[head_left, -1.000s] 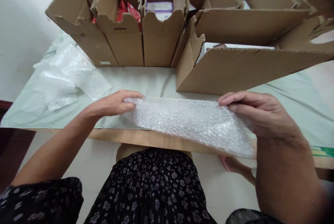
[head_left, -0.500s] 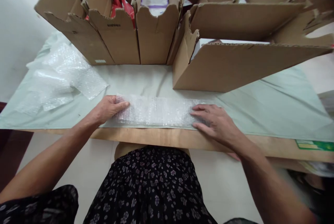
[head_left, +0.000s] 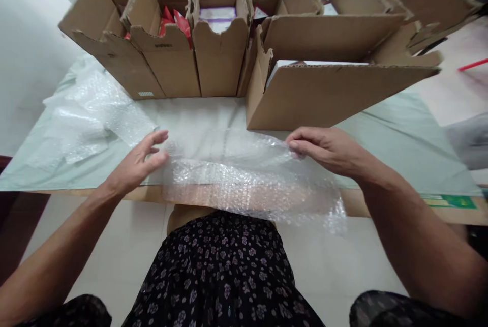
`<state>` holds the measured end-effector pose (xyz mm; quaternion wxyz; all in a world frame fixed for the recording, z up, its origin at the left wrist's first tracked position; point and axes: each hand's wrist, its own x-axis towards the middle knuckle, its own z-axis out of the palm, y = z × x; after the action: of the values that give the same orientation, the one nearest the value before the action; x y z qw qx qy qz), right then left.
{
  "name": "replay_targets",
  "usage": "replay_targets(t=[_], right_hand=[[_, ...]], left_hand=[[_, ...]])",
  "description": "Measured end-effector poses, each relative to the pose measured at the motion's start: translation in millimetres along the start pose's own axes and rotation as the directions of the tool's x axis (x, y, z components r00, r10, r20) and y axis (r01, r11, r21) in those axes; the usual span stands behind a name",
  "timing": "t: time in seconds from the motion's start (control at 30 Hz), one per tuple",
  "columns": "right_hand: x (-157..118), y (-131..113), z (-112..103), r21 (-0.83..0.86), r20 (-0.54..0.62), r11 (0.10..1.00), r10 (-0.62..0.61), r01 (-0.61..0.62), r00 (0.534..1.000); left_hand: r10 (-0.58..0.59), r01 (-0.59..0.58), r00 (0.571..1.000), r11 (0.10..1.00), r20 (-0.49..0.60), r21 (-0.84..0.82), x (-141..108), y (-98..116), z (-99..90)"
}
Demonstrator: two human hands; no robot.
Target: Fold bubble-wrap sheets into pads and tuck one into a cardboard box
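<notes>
A clear sheet of bubble wrap (head_left: pixel 244 184) lies partly unfolded on the pale green cloth, its near part hanging over the table's front edge. My right hand (head_left: pixel 324 150) pinches its upper right edge between thumb and fingers. At the sheet's left end, my left hand (head_left: pixel 141 161) has its fingers apart and holds nothing. More bubble wrap (head_left: pixel 91 113) is heaped on the cloth at the left.
Cardboard boxes (head_left: pixel 220 62) stand in a row across the back, with red packets and white-and-purple items inside. One wider box (head_left: pixel 324 95) sits angled nearer the right hand. The wooden table edge (head_left: pixel 141 195) runs along the front.
The folded bubble wrap has spread open toward the front edge and right. My right hand has lifted its edge slightly up; my left hand has let go and moved left.
</notes>
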<state>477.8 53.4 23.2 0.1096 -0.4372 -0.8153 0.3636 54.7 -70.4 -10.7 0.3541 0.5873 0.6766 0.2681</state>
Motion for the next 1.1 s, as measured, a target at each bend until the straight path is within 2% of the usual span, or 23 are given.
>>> replay_targets(t=[0.03,0.1,0.2,0.37,0.53,0.6,0.63,0.7,0.73,0.8,0.87,0.93,1.0,1.1], right_hand=[[7.9,2.8,0.0,-0.004,0.045,1.000,0.006,-0.006,0.999],[21.3,11.0,1.4,0.001,0.101,0.999,0.032,-0.032,0.994],[24.8,27.2,2.2,0.022,0.035,0.997,0.075,-0.075,0.997],[-6.2,58.8,3.5,-0.015,-0.105,0.987,0.158,-0.160,0.982],[-23.3,73.5,11.3,-0.164,-0.227,0.937,0.268,-0.308,0.936],[-31.4,67.6,11.1,-0.275,-0.304,0.878,0.307,-0.392,0.902],[-36.9,61.3,11.3,-0.330,-0.376,0.846,0.289,-0.418,0.881],[-47.9,42.1,16.4,-0.429,-0.521,0.813,0.133,-0.393,0.843],[-51.4,30.0,22.9,-0.487,-0.562,0.801,0.016,-0.347,0.827],[-50.7,5.4,45.3,-0.586,-0.515,0.791,-0.193,-0.179,0.835],[-39.2,-12.1,76.5,-0.615,-0.327,0.788,-0.288,0.029,0.900],[-23.1,-15.9,106.6,-0.597,-0.136,0.786,-0.296,0.160,0.945],[-11.6,-6.1,126.0,-0.588,-0.033,0.783,-0.274,0.203,0.961],[-15.2,21.7,129.3,-0.609,-0.025,0.776,-0.226,0.164,0.974]], left_hand=[[0.033,-0.033,0.999,0.998,-0.001,0.047,3.6,7.0,3.7],[0.019,-0.024,0.998,0.998,0.066,0.066,14.0,22.1,15.6],[-0.031,0.020,0.993,0.995,0.113,0.099,29.6,34.3,33.8],[-0.046,0.047,0.999,0.989,-0.010,0.139,31.5,23.5,41.7],[-0.057,0.065,0.998,0.959,-0.039,0.275,27.3,15.6,37.2],[0.030,0.027,0.987,0.935,-0.156,0.353,23.8,16.2,35.7],[0.115,-0.012,0.966,0.915,-0.231,0.404,20.4,17.7,36.4],[0.327,-0.124,0.894,0.838,-0.307,0.531,10.9,24.0,43.8],[0.428,-0.196,0.860,0.782,-0.280,0.592,5.8,28.7,51.6],[0.575,-0.379,0.812,0.652,-0.102,0.657,-1.9,39.3,75.3],[0.633,-0.566,0.761,0.540,0.142,0.623,-3.2,47.0,103.8],[0.601,-0.660,0.732,0.506,0.322,0.556,2.2,47.7,126.5],[0.531,-0.665,0.745,0.534,0.404,0.523,10.4,40.6,134.8],[0.450,-0.595,0.804,0.607,0.389,0.527,15.4,20.3,120.4]])
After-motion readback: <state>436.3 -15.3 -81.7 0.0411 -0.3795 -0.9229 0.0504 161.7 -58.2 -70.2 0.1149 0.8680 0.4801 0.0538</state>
